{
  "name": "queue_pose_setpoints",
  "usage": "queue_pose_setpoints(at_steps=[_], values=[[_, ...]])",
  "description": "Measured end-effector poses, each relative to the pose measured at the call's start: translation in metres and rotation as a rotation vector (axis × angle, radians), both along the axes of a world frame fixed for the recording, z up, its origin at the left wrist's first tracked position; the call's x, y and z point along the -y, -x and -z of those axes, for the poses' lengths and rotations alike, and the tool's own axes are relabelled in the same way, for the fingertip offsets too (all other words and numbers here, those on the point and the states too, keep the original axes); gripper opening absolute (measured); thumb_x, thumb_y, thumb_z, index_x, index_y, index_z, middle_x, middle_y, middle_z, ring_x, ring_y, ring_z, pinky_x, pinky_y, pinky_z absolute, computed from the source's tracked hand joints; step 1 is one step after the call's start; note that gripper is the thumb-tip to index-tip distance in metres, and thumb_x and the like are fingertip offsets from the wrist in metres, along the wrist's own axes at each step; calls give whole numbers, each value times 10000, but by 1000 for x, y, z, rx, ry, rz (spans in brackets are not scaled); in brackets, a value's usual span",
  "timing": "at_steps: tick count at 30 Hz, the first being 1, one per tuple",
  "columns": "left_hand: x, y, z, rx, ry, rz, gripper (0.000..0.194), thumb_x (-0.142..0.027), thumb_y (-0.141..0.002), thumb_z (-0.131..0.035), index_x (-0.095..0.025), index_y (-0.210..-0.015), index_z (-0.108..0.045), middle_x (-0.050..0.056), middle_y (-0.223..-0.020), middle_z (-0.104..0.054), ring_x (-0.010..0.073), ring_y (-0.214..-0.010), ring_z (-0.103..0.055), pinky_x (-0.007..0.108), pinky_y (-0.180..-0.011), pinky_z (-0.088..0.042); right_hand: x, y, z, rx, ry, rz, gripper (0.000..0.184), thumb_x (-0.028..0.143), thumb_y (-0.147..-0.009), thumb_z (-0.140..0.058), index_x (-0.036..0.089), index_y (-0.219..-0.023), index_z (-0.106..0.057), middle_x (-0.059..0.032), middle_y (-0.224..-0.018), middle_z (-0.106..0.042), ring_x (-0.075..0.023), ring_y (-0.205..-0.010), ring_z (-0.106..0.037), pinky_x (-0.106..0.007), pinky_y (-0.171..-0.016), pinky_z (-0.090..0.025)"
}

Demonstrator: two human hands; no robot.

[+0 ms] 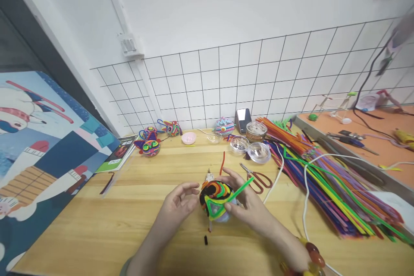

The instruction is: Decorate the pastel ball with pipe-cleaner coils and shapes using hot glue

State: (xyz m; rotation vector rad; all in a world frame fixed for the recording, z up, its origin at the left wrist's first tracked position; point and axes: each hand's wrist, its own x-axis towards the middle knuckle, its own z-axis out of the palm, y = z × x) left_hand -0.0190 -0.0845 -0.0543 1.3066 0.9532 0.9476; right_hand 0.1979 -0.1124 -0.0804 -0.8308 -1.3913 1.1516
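Note:
My right hand (241, 196) grips a round ornament (215, 198) covered in coiled pipe cleaners of black, orange, red, yellow and green. A bright green pipe cleaner (242, 189) forms a triangle on its near side, and its loose end sticks out up and to the right past my thumb. My left hand (181, 202) is just left of the ornament, fingers curved and apart, holding nothing. Behind the ornament lie pliers (209, 176), partly hidden, and a short red pipe cleaner (222, 163). A small black piece (206, 240) lies in front of it.
Scissors (257, 179) lie right of my hands. Bundled pipe cleaners (323, 194) and a white cable (305, 198) cover the right side. Clear plastic bowls (259, 152), a phone (243, 120), a pink dish (189, 138) and finished pipe-cleaner ornaments (150, 144) stand along the back.

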Motion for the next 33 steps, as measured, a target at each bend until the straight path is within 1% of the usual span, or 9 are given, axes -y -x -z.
queue_pose_setpoints(at_steps=[5, 10, 13, 19, 22, 25, 28, 30, 33], values=[[4, -9, -11, 17, -6, 94, 419, -476, -721, -699, -181, -1015, -657, 100, -1067, -683, 246, -1028, -601, 357, -888, -471, -3, 0, 2, -168, 24, -99, 758, 446, -755, -713, 255, -1399, -360, -129, -1250, -576, -276, -1171, -544, -466, -1003, -373], [-1, -16, -18, -13, 22, 162, 457, -511, -739, -667, -179, -1052, -647, 104, -1142, -660, 242, -1016, -601, 357, -861, -479, -8, -1, 2, -239, 73, -150, 792, 441, -728, -740, 255, -1394, -354, -123, -1244, -601, -271, -1137, -576, -471, -989, -389], [-9, -20, -18, -42, 13, 186, 458, -504, -735, -674, -178, -1056, -648, 104, -1143, -656, 234, -1005, -597, 342, -848, -472, -11, -2, 1, -256, 93, -138, 784, 432, -737, -732, 258, -1403, -356, -116, -1211, -630, -271, -1102, -599, -479, -979, -395], [-33, -29, -16, -14, 5, 268, 514, -512, -685, -716, -156, -1045, -627, 101, -1029, -673, 197, -890, -607, 308, -781, -465, -19, -6, -2, -258, 134, -65, 780, 426, -744, -715, 247, -1416, -360, -107, -1173, -656, -265, -1045, -625, -456, -933, -427], [-43, -32, -13, 39, 21, 256, 512, -547, -672, -709, -155, -987, -616, 89, -1004, -656, 191, -877, -599, 296, -755, -456, -26, -6, -9, -188, 140, -14, 744, 419, -748, -706, 238, -1399, -393, -99, -1154, -658, -265, -1038, -625, -449, -933, -430], [-50, -32, -3, 128, 56, 244, 536, -613, -710, -631, -158, -992, -591, 90, -1021, -632, 202, -895, -593, 309, -752, -450, -35, -2, -21, -64, 159, 58, 723, 401, -740, -702, 220, -1382, -422, -92, -1099, -662, -268, -1031, -618, -455, -939, -425], [-53, -28, 8, 178, 45, 147, 517, -612, -721, -621, -175, -990, -555, 74, -1028, -609, 186, -872, -582, 296, -729, -441, -46, 6, -34, 118, 166, 93, 743, 331, -717, -701, 203, -1389, -412, -85, -1060, -651, -277, -1006, -609, -459, -902, -444], [-55, -23, 14, 222, 38, 94, 491, -571, -711, -661, -183, -981, -531, 65, -1027, -593, 172, -863, -572, 277, -710, -433, -55, 14, -43, 224, 159, 74, 750, 276, -714, -678, 208, -1403, -390, -72, -1049, -646, -273, -997, -604, -439, -870, -462], [-59, -15, 19, 305, 29, 58, 475, -472, -666, -751, -190, -965, -513, 53, -1018, -588, 172, -899, -564, 270, -729, -425, -66, 27, -55, 361, 156, 9, 761, 238, -718, -634, 203, -1423, -349, -64, -1053, -645, -265, -1010, -597, -409, -861, -470]])
